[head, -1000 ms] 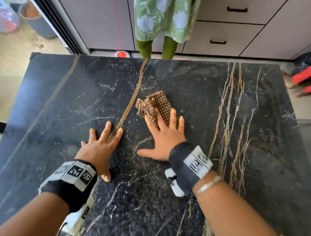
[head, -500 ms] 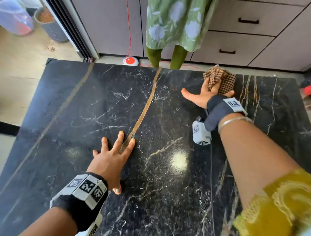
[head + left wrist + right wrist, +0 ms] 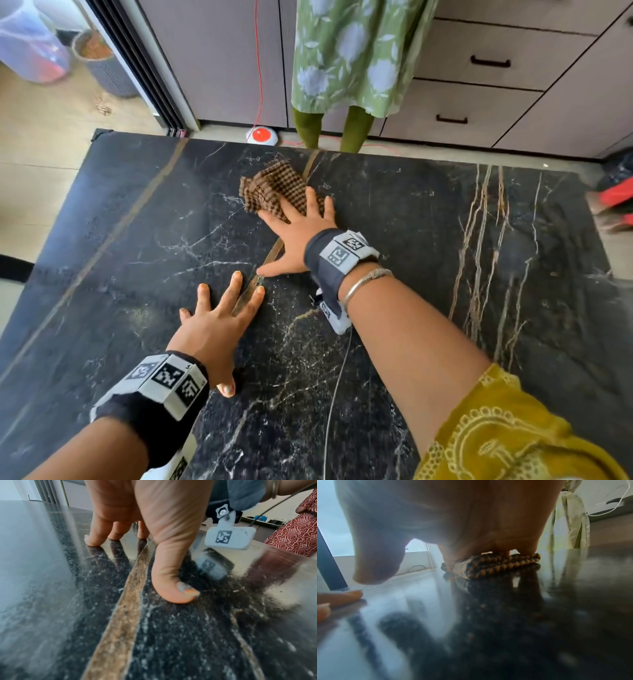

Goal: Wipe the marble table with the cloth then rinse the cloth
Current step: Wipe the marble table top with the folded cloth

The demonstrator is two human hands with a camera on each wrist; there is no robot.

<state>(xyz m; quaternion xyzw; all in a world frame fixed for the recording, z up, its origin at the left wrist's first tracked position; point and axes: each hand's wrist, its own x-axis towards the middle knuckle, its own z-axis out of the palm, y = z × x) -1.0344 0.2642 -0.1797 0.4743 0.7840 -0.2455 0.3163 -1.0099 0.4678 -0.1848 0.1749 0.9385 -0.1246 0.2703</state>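
A brown checked cloth (image 3: 274, 188) lies bunched on the black marble table (image 3: 428, 257), toward the far edge near the middle. My right hand (image 3: 298, 222) lies flat on the cloth's near side, fingers straight and pressing it down. The right wrist view shows the folded cloth (image 3: 496, 563) squeezed under those fingers (image 3: 488, 545). My left hand (image 3: 219, 325) rests flat on the marble closer to me, fingers spread, over a tan vein. In the left wrist view its thumb (image 3: 171, 585) and fingertips touch the stone.
A person in a green floral dress (image 3: 356, 54) stands just beyond the table's far edge, in front of grey drawers (image 3: 479, 85). A red and white round device (image 3: 262, 136) sits on the floor there. A plastic bag (image 3: 27, 48) and basket (image 3: 99, 61) stand at far left.
My right hand has slid the cloth from the far right part of the table leftward to the middle, after first pushing it away from me. The left hand has stayed in place.
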